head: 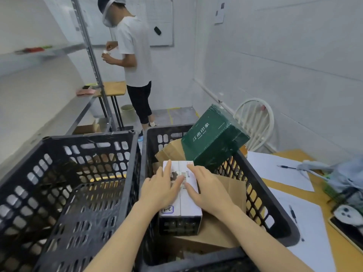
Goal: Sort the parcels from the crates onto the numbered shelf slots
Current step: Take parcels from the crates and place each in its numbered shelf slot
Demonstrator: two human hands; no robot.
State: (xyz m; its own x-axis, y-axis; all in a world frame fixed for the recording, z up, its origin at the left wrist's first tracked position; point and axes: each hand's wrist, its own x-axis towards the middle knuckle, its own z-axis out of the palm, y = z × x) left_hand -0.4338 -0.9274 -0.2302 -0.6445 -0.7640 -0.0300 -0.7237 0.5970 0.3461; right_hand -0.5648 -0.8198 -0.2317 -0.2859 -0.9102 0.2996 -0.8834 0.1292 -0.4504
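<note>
Head view | we are resting left hand, right hand flat (fingers straight) on white parcel | advising side grip.

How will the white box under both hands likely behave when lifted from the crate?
The white box looks stiff: crisp edges, flat taped top. Its smooth surface may slip under the flat left hand and right hand. Resting on brown cardboard, it may shift.

Person in white T-shirt standing upper centre, whiteboard behind on the wall, white chair at right, paper sheets and pen on yellow table lower right.
</note>
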